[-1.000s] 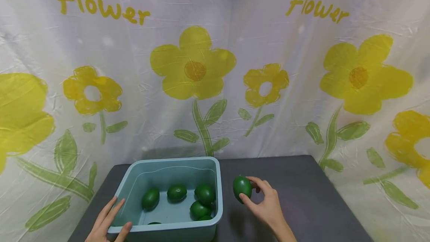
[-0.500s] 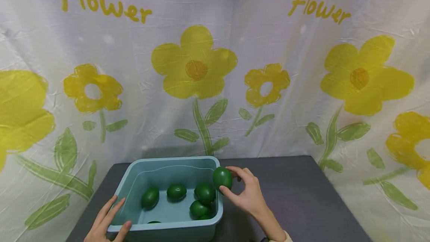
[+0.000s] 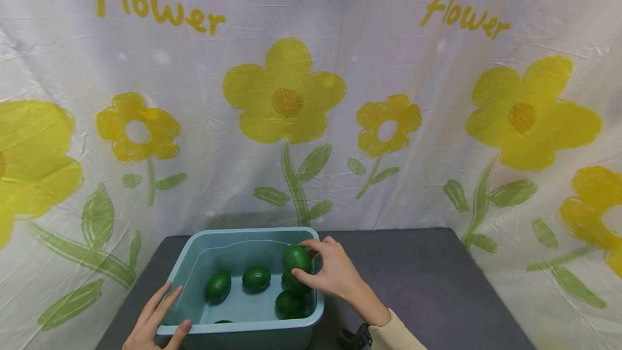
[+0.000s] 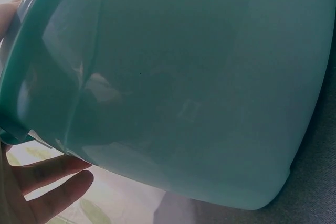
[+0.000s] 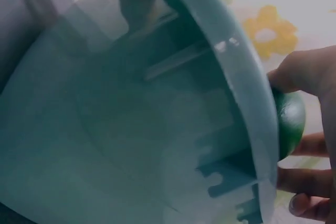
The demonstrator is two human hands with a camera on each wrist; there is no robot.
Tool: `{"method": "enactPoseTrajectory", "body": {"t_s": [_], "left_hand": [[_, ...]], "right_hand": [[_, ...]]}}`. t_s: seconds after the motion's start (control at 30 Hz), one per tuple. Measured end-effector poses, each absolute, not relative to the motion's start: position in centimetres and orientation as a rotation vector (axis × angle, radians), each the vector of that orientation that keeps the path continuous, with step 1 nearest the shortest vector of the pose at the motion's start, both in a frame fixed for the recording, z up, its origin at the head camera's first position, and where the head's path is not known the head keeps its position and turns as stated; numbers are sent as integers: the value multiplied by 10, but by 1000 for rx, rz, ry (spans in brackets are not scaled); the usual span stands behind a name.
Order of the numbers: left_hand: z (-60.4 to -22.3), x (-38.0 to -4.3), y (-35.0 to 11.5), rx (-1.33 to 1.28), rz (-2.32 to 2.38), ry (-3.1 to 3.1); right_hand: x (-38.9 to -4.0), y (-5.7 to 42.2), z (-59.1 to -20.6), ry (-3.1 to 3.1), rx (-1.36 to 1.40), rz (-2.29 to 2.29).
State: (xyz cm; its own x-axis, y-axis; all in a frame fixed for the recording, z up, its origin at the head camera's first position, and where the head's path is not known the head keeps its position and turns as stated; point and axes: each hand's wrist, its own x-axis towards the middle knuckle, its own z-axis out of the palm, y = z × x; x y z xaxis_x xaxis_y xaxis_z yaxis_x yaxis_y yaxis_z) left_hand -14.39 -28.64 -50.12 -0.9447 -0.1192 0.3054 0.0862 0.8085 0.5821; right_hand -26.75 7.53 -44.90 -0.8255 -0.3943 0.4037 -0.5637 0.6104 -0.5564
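Note:
My right hand (image 3: 335, 270) pinches a dark green, oval avocado (image 3: 296, 257) between thumb and fingers, over the right side of the blue-green plastic bin (image 3: 238, 329). In the right wrist view, the avocado (image 5: 290, 123) shows just past the bin's rim, partly hidden by it. Directly beneath it, another avocado (image 3: 295, 285) is partly covered. More lie on the bin floor, including one avocado (image 3: 290, 305) at the right and one avocado (image 3: 218, 287) at the left. My left hand (image 3: 154, 322) rests on the near left corner, its fingers straight along the rim and its thumb at the front edge.
The bin stands on a dark grey table (image 3: 413, 280) whose surface extends to the right. Behind and beside it hangs a pale curtain (image 3: 413, 188) printed with yellow flowers. A black watch-like band (image 3: 357, 337) lies at the right sleeve (image 3: 396, 334).
My right hand has carried the avocado leftward from beside the bin, across its right rim, to over the inside. The left hand has stayed at the corner.

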Motion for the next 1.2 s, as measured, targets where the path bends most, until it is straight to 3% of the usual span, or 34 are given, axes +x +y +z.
{"method": "enactPoseTrajectory", "body": {"t_s": [0.53,1.07,1.2], "left_hand": [[-500,-145,-293,-22,-927,-2702],[-497,-146,-297,-39,-950,-2725],[-497,-148,-295,71,-1003,-2787]], "right_hand": [[-283,63,-457,-2684,964,563],[-264,75,-456,-2575,882,955],[-257,81,-456,-2496,816,1031]]}}
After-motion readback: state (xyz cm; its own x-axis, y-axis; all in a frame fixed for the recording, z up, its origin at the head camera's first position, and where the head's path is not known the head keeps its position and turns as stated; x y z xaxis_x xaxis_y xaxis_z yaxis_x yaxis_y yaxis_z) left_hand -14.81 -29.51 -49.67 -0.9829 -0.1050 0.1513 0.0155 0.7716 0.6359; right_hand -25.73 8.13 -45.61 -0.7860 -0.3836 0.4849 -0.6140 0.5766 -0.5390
